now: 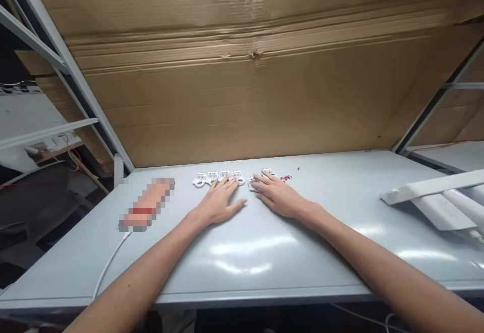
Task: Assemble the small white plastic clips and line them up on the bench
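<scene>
Lays the left hand [220,203] palm down at the near side of a row of four white plastic pieces [199,180], relaxed and grasping nothing, with fingers loosely spread and thumb out to the right. Overlaps the pieces at the row's right end with the fingertips; cannot tell contact from hovering. Holds the right hand [278,194] likewise palm down and unclenched, with fingers stretched over more pieces [254,184] of the same white kind, partly covered. Shows ring-like openings along the row, plus dark details too small to read. Just beyond the right hand, includes a small red-and-black item [286,178], and farther off a tiny black bit [298,169].

Well to the left, shows a flat oblong object [146,204] under mosaic blocks, with any writing there masked, and with a white cable [109,265] curving from its near end toward the edge of the glossy desk [260,252]. Far right, carries long white strips [434,187], tilted and overlapping. Behind everything, rises in creased brown cardboard [245,106], flanked at left by a grey metal frame [81,83].
</scene>
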